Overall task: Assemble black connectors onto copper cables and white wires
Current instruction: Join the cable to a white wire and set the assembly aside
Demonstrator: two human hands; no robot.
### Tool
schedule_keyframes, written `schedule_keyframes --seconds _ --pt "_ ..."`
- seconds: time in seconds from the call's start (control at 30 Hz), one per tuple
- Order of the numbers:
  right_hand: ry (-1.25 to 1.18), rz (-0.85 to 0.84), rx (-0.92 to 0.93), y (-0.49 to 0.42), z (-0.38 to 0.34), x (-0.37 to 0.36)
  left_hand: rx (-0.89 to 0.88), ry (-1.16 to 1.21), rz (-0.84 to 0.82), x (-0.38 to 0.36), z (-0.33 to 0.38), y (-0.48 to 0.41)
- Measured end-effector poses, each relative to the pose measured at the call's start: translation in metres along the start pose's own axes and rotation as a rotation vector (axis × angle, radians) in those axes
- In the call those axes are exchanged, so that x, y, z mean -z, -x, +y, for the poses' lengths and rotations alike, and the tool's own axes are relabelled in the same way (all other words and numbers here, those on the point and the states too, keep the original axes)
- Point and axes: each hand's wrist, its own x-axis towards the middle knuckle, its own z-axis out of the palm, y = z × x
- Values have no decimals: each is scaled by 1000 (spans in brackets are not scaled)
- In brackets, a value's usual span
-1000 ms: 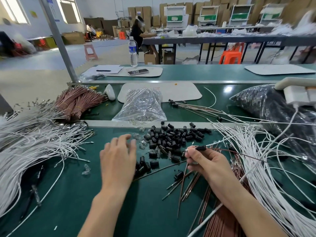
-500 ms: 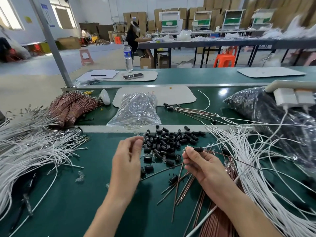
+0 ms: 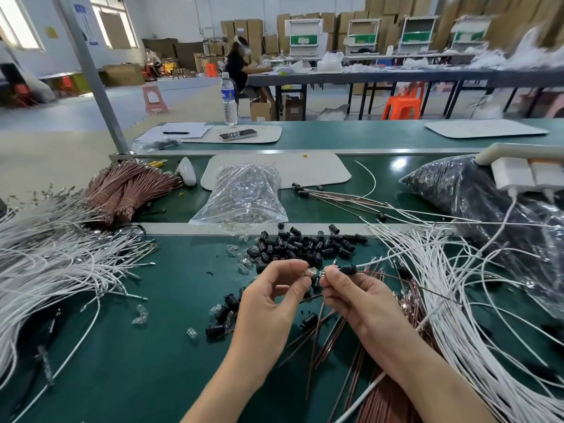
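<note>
The right hand [image 3: 361,296] pinches a black connector [image 3: 348,268] on its copper cable [image 3: 381,273]; the left hand [image 3: 273,296] pinches a small clear part [image 3: 311,272]. Few finished assemblies [image 3: 335,199] lie behind; most loose connectors [image 3: 305,243] wait.

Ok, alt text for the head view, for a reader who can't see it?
Left hand pinches a small clear part beside the right hand, which pinches a black connector on thin cables, over a green bench. Loose connectors lie behind, white wires either side.

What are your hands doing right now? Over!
Left hand pinches small clear piece. Right hand pinches copper cable by its black connector. Nothing between the hands.
</note>
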Motion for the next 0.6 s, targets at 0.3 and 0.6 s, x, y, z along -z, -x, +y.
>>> schedule_keyframes --seconds 0.3,0.6 --pt "-5 -4 -13 1 -1 -2 -124 -120 -3 -1 -3 2" --pt "11 -2 -8 0 0 -3 -198 -232 -2 0 -8 2"
